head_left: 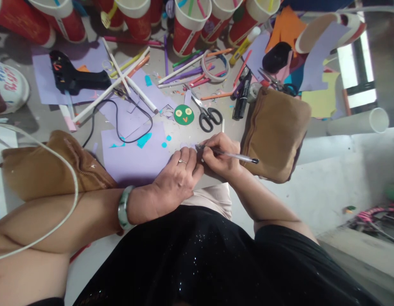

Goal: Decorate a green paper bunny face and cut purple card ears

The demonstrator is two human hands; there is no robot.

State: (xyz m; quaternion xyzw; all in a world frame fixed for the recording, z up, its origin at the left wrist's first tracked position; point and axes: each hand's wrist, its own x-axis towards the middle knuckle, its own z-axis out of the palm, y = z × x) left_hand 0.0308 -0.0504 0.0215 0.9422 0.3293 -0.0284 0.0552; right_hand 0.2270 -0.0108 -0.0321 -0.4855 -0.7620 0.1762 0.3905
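A clear-barrelled pen with a black end (244,158) is gripped in my right hand (222,155), its tip close to small pale purple paper bits (188,145). My left hand (176,180), wearing a ring, lies flat at the table's near edge beside the right. Its fingertips rest by those bits, and what is beneath them is hidden. Left of them is a purple sheet (133,159) with teal scraps (144,140) on it. Just beyond my hands lie a green paper disc with eyes and a beak (184,114) and black-handled scissors (210,117).
Brown cushioned bags flank my hands, one at right (278,134) and one at left (53,165). A black glue gun (78,78) with its cord, rolled paper sticks (115,83), a tape ring (215,66) and a marker (242,95) lie farther back. Red-and-white cups (188,32) line the far side.
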